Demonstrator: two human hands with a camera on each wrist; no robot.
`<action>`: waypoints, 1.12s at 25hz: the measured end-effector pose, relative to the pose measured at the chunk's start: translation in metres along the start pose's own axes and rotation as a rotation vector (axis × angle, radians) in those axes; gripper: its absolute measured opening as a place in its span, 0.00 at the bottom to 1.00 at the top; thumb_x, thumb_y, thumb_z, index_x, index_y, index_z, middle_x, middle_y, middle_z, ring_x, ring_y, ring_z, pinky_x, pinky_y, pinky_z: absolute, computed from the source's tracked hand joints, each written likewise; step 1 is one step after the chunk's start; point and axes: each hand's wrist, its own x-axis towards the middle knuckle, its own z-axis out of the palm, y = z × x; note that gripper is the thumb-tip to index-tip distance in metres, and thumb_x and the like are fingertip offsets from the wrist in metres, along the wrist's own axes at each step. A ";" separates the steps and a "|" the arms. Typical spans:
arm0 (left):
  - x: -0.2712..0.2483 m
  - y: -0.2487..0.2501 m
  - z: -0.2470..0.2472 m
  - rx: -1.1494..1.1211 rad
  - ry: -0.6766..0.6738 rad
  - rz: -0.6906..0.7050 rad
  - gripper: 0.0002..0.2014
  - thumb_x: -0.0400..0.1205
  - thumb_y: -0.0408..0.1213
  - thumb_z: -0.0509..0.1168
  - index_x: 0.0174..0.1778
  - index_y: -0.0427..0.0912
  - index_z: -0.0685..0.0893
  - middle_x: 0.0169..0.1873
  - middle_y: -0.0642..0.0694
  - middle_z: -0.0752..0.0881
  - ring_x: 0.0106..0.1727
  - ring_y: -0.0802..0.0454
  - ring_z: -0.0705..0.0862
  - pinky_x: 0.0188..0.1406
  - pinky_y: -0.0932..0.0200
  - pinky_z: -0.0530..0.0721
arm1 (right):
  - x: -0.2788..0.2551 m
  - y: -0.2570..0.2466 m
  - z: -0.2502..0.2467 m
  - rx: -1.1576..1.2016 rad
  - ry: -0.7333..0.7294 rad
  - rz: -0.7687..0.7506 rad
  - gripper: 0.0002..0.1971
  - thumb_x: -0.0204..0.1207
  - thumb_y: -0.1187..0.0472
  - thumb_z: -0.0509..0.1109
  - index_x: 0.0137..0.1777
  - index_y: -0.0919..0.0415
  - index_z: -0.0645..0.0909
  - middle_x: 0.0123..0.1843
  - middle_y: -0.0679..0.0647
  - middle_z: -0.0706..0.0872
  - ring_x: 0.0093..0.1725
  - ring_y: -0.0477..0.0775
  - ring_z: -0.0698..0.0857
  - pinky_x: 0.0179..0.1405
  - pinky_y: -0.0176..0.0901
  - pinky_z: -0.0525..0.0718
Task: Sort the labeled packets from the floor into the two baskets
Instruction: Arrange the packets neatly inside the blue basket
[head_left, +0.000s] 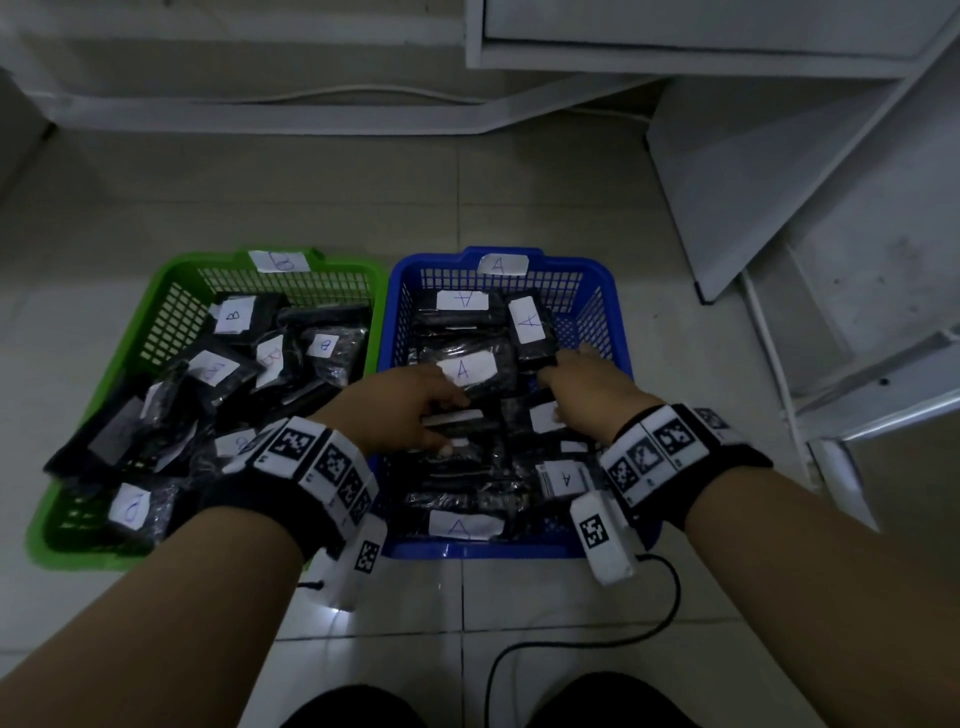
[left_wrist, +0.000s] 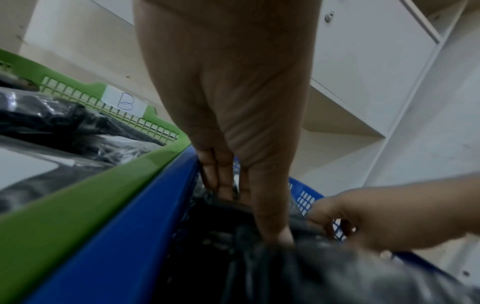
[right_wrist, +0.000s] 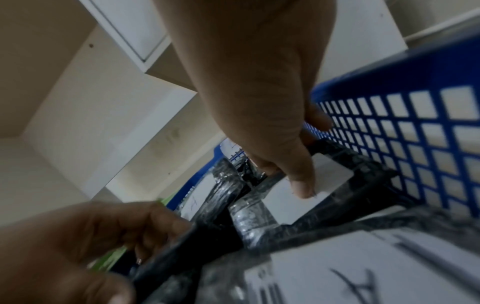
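Observation:
The blue basket (head_left: 613, 291), tagged A, sits on the floor to the right of the green basket (head_left: 176, 270), tagged B. Both are full of black packets with white labels. Both hands are inside the blue basket. My left hand (head_left: 457, 421) pinches the edge of a black packet (head_left: 480, 427) lying in the middle of the pile; its label is hidden. My right hand (head_left: 556, 374) grips the near end of a tilted packet marked A (head_left: 530, 322) by the right wall. In the right wrist view my right hand (right_wrist: 309, 160) has its thumb on that packet's white label (right_wrist: 335, 174).
White shelving (head_left: 779, 156) stands behind the baskets and along the right side. A black cable (head_left: 670, 587) loops over the tiled floor in front of the blue basket. My knees (head_left: 358, 706) are at the bottom edge.

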 end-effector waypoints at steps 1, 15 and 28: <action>-0.001 0.000 0.003 0.017 0.030 -0.021 0.28 0.74 0.54 0.72 0.69 0.52 0.78 0.65 0.52 0.76 0.65 0.53 0.76 0.62 0.62 0.74 | 0.001 0.001 -0.002 0.030 -0.059 0.001 0.19 0.80 0.64 0.65 0.71 0.61 0.74 0.70 0.63 0.72 0.70 0.67 0.70 0.64 0.49 0.72; 0.008 0.001 0.001 0.220 0.057 -0.074 0.18 0.74 0.65 0.63 0.57 0.65 0.82 0.81 0.57 0.55 0.80 0.46 0.56 0.81 0.38 0.41 | 0.011 -0.006 -0.031 0.074 -0.231 0.316 0.13 0.81 0.65 0.62 0.64 0.66 0.78 0.66 0.59 0.80 0.62 0.60 0.80 0.60 0.49 0.78; 0.000 0.001 0.004 0.108 0.275 -0.009 0.12 0.79 0.47 0.68 0.55 0.49 0.89 0.65 0.49 0.72 0.63 0.46 0.69 0.67 0.50 0.71 | 0.017 0.004 0.021 0.274 -0.034 0.121 0.13 0.76 0.67 0.67 0.60 0.67 0.78 0.64 0.66 0.79 0.55 0.57 0.79 0.45 0.39 0.70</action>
